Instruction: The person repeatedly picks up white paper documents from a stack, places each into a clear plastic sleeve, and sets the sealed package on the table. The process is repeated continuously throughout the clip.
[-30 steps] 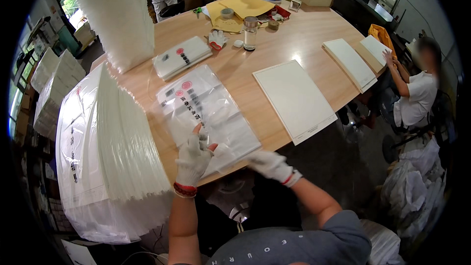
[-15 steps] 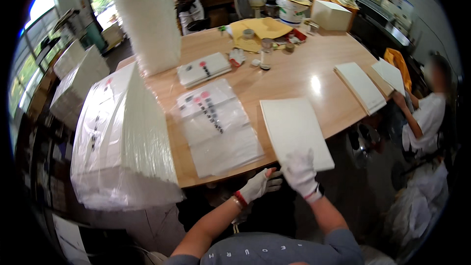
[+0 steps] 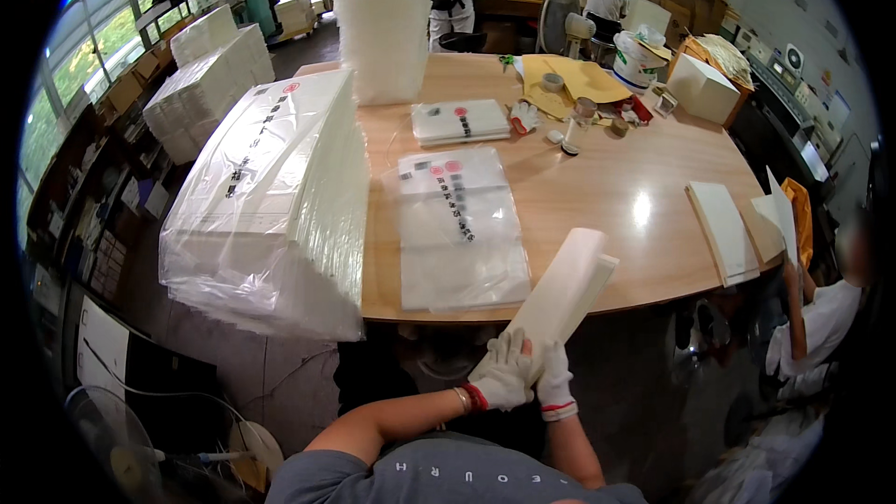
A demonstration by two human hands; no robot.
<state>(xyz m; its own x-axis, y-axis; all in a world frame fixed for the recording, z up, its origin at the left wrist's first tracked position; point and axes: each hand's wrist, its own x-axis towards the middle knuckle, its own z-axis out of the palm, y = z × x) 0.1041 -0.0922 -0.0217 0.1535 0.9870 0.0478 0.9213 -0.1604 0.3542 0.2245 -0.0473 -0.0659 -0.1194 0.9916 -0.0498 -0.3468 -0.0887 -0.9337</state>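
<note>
A thick sheaf of paper (image 3: 563,289) is held by its near end between two gloved hands, with the left hand (image 3: 505,371) pressed against its left side and the right hand (image 3: 557,385) set along its right edge; how far the fingers are curled underneath cannot be told. The sheaf is reached out over the near edge of the table (image 3: 644,163), its long axis slanted from the hands toward the far right. A flat pile of clear plastic bags (image 3: 462,271) is spread to its left, long side running near to far, and is closest to the left hand. The paper is seen as creamy white and plain, seemingly bowed lengthwise, with its far corners slightly offset.
</note>
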